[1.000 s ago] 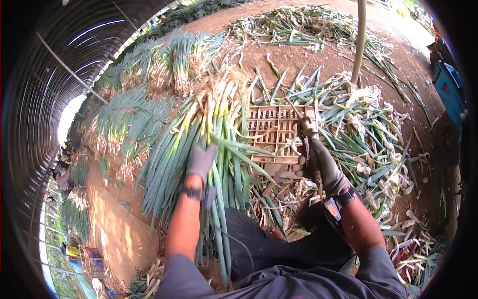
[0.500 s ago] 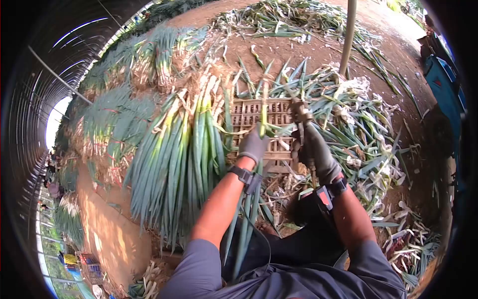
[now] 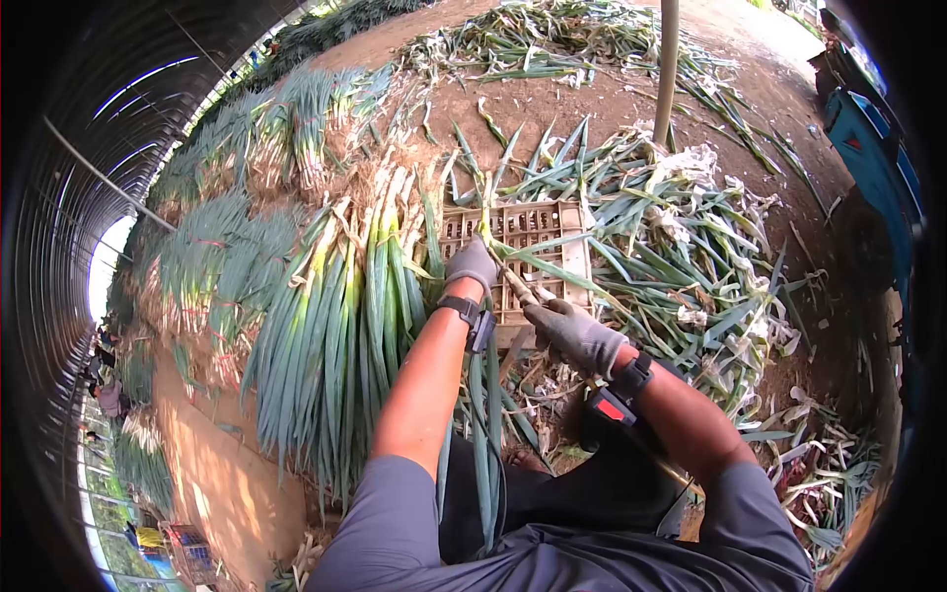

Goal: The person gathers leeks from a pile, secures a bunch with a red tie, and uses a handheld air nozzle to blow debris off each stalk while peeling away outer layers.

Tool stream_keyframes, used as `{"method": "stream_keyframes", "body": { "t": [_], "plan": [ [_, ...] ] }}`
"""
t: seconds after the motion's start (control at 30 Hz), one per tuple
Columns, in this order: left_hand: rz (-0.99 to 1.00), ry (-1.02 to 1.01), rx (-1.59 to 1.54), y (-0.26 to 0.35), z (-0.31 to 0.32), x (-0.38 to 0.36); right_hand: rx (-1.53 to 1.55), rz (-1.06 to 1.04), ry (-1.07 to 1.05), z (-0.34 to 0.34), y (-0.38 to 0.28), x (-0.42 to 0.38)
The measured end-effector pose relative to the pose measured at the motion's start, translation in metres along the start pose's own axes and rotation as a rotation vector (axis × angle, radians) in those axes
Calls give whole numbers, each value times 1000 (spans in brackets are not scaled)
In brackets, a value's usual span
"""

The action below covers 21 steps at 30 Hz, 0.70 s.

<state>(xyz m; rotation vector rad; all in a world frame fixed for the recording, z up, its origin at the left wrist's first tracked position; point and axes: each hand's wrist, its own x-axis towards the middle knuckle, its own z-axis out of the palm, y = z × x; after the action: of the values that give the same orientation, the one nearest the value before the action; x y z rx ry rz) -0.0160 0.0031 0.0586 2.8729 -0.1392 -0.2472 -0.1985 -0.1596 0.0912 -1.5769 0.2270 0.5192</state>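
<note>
My left hand (image 3: 472,262) has moved from the leek pile (image 3: 340,316) to grip 1 leek (image 3: 490,222) over the crate (image 3: 552,232); my right hand (image 3: 575,333), closed around the knife (image 3: 518,286), now trims it.

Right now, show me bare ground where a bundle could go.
Bare soil lies beyond the crate, bordered by trimmings and the far leaf pile. Around both hands it is crowded: stacked leeks left, trimmings right.
</note>
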Motion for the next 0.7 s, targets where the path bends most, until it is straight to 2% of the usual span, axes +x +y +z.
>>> {"method": "stream_keyframes", "body": {
  "t": [0.13, 0.33, 0.47, 0.5, 0.7],
  "plan": [
    [-2, -36, -4, -4, -1, 6, -140, -54, 59, 0, 3, 19],
    [54, -37, 36, -7, -4, 0, -74, -64, 85, 12, -10, 9],
    [119, -108, -144, -29, 10, -7, -85, 7, 98, 6, -16, 22],
    [136, -97, -224, -38, 20, -7, -99, -80, 101, 6, -12, 24],
    [269, -94, -492, -55, 30, -40, -172, 0, 59, 1, -9, 41]
  ]
}}
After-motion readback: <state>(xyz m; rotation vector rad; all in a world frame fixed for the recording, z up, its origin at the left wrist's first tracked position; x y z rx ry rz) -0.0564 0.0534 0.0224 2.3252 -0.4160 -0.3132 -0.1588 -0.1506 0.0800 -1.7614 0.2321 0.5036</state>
